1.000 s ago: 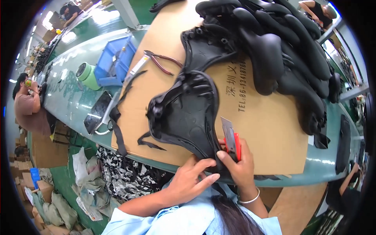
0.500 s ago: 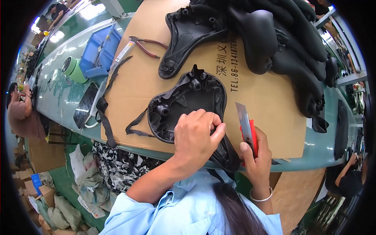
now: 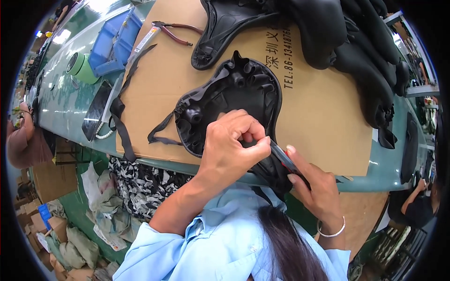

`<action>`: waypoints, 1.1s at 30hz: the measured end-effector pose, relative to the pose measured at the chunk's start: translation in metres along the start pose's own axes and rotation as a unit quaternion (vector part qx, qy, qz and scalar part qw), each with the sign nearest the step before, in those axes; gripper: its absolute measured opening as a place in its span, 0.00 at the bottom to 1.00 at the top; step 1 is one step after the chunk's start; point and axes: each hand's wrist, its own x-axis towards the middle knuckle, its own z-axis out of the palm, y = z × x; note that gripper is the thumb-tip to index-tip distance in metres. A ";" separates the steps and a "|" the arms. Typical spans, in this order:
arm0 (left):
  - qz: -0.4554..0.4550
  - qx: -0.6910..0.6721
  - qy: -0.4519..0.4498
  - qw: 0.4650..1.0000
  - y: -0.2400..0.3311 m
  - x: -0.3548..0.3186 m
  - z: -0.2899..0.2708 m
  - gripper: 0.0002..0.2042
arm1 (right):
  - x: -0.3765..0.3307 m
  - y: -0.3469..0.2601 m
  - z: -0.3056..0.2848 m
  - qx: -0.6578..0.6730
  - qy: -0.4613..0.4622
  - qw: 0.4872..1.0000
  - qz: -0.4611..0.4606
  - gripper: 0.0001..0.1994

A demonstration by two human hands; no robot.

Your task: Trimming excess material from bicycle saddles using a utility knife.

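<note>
Saddle point(image 3: 236, 96) black; knife handle point(image 3: 284, 161) probably red; bin point(image 3: 104, 68) blue; cardboard point(image 3: 323, 126) tan.

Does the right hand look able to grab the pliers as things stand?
Probably not: the right hand holds a utility knife, and the nearest black seat lies between hand and pliers.

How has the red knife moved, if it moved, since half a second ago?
Yes: against the cardboard sheet, the red knife has shifted left and toward the person's body.

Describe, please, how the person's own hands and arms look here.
Left hand and right hand wear no gloves. Light blue sleeves leave both forearms bare. A thin, pale bangle circles the right wrist.
</note>
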 end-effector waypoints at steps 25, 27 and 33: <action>0.295 0.189 -0.306 0.885 -0.009 0.019 -0.059 0.08 | -0.044 -0.029 0.019 -0.026 0.120 0.992 0.027 0.27; 0.287 0.189 -0.263 0.902 -0.012 0.018 -0.056 0.06 | -0.041 -0.031 0.023 -0.067 0.101 0.993 0.004 0.29; 0.276 0.189 -0.256 0.907 -0.011 0.022 -0.051 0.05 | -0.019 -0.040 0.022 -0.206 0.041 0.976 -0.052 0.32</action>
